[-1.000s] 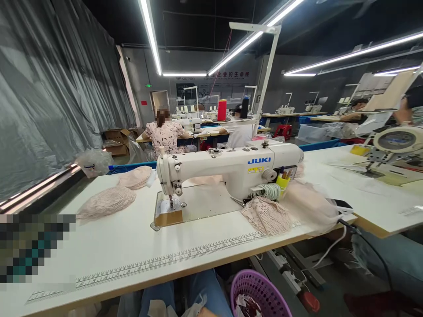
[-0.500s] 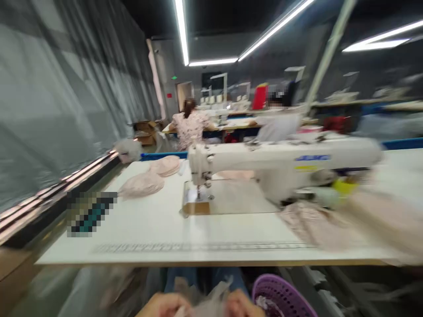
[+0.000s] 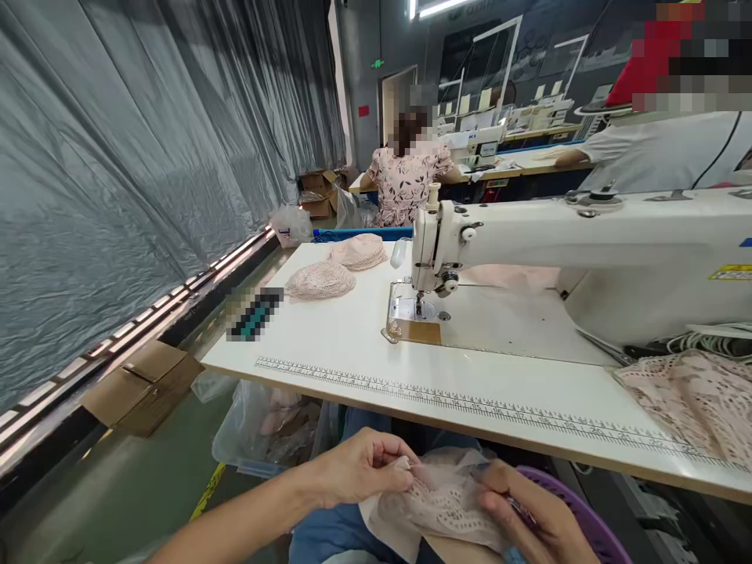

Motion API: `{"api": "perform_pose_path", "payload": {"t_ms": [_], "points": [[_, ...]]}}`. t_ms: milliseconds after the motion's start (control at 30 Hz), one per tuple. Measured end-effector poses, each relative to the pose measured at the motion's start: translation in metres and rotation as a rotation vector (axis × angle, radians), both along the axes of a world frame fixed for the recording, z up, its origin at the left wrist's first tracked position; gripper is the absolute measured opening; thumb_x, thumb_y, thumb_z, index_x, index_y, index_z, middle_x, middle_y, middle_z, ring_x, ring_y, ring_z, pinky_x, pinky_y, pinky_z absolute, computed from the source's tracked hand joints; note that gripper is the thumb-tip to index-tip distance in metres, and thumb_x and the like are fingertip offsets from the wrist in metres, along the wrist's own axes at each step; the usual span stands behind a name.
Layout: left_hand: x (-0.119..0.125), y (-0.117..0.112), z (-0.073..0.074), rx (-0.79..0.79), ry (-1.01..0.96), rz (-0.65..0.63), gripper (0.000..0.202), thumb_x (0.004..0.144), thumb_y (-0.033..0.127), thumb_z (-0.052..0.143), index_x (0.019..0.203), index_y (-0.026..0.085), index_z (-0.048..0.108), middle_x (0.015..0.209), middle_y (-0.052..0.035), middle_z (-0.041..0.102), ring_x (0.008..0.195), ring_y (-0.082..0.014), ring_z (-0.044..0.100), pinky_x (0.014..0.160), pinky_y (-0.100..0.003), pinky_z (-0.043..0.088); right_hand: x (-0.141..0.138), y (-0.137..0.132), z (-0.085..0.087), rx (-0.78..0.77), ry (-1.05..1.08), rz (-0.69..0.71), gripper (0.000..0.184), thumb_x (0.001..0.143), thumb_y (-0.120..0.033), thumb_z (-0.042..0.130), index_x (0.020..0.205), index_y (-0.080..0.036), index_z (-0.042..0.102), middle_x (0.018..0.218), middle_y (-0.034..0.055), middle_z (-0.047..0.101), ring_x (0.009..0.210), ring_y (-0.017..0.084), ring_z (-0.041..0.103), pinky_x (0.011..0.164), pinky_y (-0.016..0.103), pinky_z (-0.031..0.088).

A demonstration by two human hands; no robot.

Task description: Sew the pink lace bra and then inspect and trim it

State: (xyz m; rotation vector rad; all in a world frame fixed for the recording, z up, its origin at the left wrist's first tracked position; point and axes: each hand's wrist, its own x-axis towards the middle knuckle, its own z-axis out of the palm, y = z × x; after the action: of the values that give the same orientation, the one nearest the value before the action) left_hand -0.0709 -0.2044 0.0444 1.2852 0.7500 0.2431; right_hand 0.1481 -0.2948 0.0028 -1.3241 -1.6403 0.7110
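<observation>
The table (image 3: 329, 345) is carrying the sewing machine (image 3: 587, 251), which is sitting toward the right end, its needle over the plate (image 3: 414, 321) with nothing lying under the foot. Two lace stacks (image 3: 322, 280) are resting near the far left corner, just beside each other. A further lace heap (image 3: 693, 399) is lying at the near right edge, beside the machine base. A printed ruler (image 3: 470, 401) is running along the near edge. Below that edge, a purple basket (image 3: 587, 517) is standing to the right and a clear plastic bag (image 3: 258, 427) to the left. Other people are working at tables farther back.

The lace piece (image 3: 440, 501) is being held in the lap, below the near edge and well apart from the needle. The left hand (image 3: 352, 470) is pinching the piece's upper left corner, fingers closed on the fabric. The right hand (image 3: 529, 517) is gripping the right side, fingers curled around it.

Judged from this layout, the work is standing at an early stage for this piece: it is being handled and arranged by both hands, and it is not yet lying on the table or under the foot. Feeding it to the needle and stitching are still remaining
</observation>
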Motion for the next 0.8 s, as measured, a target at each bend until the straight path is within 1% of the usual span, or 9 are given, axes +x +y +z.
{"api": "perform_pose_path", "payload": {"t_ms": [133,233,300,367,433,500,567,667,800], "points": [[0.001,0.003,0.011,0.085,0.017,-0.044,0.045,0.071,0.048,0.069,0.094,0.01,0.069,0.06,0.0022,0.049,0.056,-0.0067,0.036,0.053,-0.018,0.029,0.005,0.004,0.006,-0.005,0.054,0.046,0.019,0.091,-0.043,0.049,0.094,-0.025,0.056,0.097,0.0045,0.059,0.089,0.019,0.06,0.073,0.024,0.049],[0.002,0.006,0.017,0.127,0.01,-0.1,0.04,0.073,0.043,0.067,0.098,0.012,0.068,0.072,-0.0019,0.058,0.062,-0.0086,0.041,0.058,-0.02,0.034,0.003,0.006,0.013,-0.004,0.007,0.047,0.061,0.074,-0.051,0.07,0.125,-0.031,0.045,0.13,0.0079,0.047,0.12,0.028,0.046,0.096,0.034,0.044],[0.0,0.008,0.019,0.145,0.023,-0.119,0.04,0.073,0.042,0.067,0.099,0.012,0.068,0.073,-0.0023,0.058,0.061,-0.0084,0.04,0.058,-0.02,0.034,-0.001,0.009,0.019,-0.106,-0.006,0.122,0.077,0.064,-0.048,0.079,0.13,-0.033,0.043,0.126,0.0074,0.05,0.119,0.029,0.047,0.097,0.037,0.043],[-0.003,0.009,0.02,0.15,0.037,-0.126,0.04,0.073,0.042,0.067,0.099,0.012,0.068,0.07,-0.0011,0.056,0.059,-0.0077,0.039,0.055,-0.019,0.033,-0.006,0.013,0.023,-0.255,0.014,0.189,0.069,0.063,-0.045,0.08,0.125,-0.033,0.05,0.11,0.0059,0.057,0.106,0.027,0.055,0.09,0.035,0.048],[-0.006,0.01,0.022,0.141,0.044,-0.13,0.04,0.072,0.042,0.067,0.098,0.011,0.068,0.068,-0.0006,0.055,0.059,-0.0076,0.04,0.054,-0.019,0.033,-0.009,0.016,0.025,-0.356,0.029,0.22,0.048,0.07,-0.041,0.075,0.114,-0.032,0.059,0.097,0.0043,0.059,0.094,0.024,0.058,0.081,0.032,0.051],[-0.01,0.01,0.025,0.141,0.052,-0.129,0.039,0.073,0.041,0.067,0.097,0.01,0.068,0.064,0.0002,0.052,0.056,-0.007,0.039,0.052,-0.018,0.032,-0.011,0.019,0.026,-0.384,0.009,0.239,0.026,0.075,-0.039,0.07,0.099,-0.03,0.065,0.087,0.003,0.059,0.085,0.023,0.058,0.073,0.03,0.05],[-0.014,0.009,0.028,0.164,0.069,-0.139,0.035,0.075,0.038,0.066,0.096,0.01,0.068,0.055,0.0031,0.045,0.05,-0.0058,0.034,0.047,-0.019,0.028,-0.011,0.02,0.027,-0.377,-0.007,0.28,0.016,0.077,-0.041,0.066,0.083,-0.027,0.065,0.079,0.0018,0.057,0.077,0.021,0.056,0.066,0.027,0.048],[-0.02,0.01,0.033,0.2,0.09,-0.188,0.031,0.08,0.037,0.061,0.096,0.011,0.068,0.046,0.0069,0.032,0.043,-0.005,0.026,0.042,-0.02,0.022,-0.01,0.022,0.03,-0.367,0.043,0.343,0.024,0.08,-0.048,0.062,0.074,-0.025,0.062,0.074,0.0013,0.055,0.072,0.019,0.055,0.06,0.025,0.046],[-0.023,0.008,0.032,0.174,0.107,-0.205,0.036,0.08,0.044,0.061,0.095,0.012,0.068,0.045,0.0066,0.034,0.041,-0.0047,0.026,0.041,-0.021,0.02,-0.01,0.025,0.028,-0.344,0.067,0.387,0.033,0.085,-0.051,0.053,0.068,-0.024,0.061,0.07,0.0013,0.053,0.07,0.019,0.055,0.059,0.025,0.045]]}}
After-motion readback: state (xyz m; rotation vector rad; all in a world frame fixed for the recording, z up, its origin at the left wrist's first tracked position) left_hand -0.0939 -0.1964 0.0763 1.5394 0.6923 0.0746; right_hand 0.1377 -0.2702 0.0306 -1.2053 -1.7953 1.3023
